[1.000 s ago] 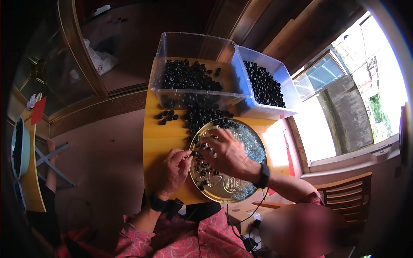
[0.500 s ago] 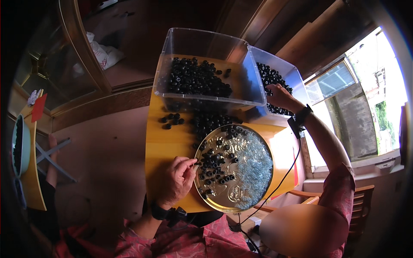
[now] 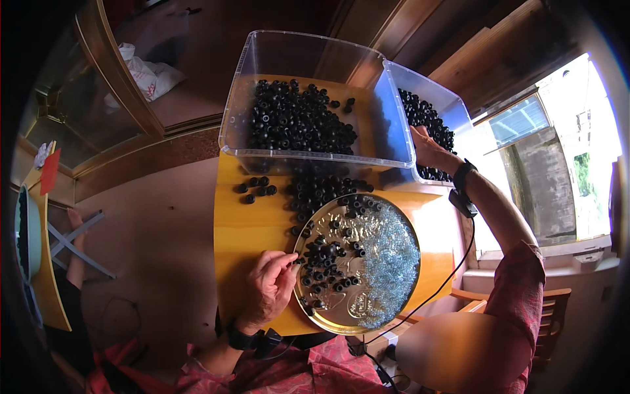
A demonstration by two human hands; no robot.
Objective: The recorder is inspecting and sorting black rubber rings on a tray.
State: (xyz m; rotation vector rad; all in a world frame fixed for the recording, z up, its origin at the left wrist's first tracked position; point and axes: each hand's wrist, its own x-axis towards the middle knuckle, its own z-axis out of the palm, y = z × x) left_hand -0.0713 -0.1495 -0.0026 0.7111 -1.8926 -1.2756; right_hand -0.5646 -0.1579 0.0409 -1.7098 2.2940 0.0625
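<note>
My left hand point(image 3: 270, 285) is at the left rim of a round gold metal tray point(image 3: 335, 320), its thumb and forefinger pinched on what looks like a small black part point(image 3: 298, 261). In the tray's left half lie several short, hollow black parts point(image 3: 323, 256); tiny clear-bluish pieces point(image 3: 390, 269) cover its right side. My right hand point(image 3: 430, 150) reaches into the right-hand clear plastic bin point(image 3: 464, 108), among a heap of black parts point(image 3: 430, 115). The bin wall and the hand itself hide its fingertips.
A larger clear bin point(image 3: 315, 41) with many black parts stands left of that bin. More black parts point(image 3: 321, 187) lie loose on the yellow table point(image 3: 246, 230). A cable point(image 3: 446, 279) hangs from my right wrist past the tray. A folding stool point(image 3: 72, 243) stands far left.
My right hand has pushed deeper into the right bin, and its fingers are now less visible. The left hand keeps its pinch at the tray's rim. The whole view has shifted slightly.
</note>
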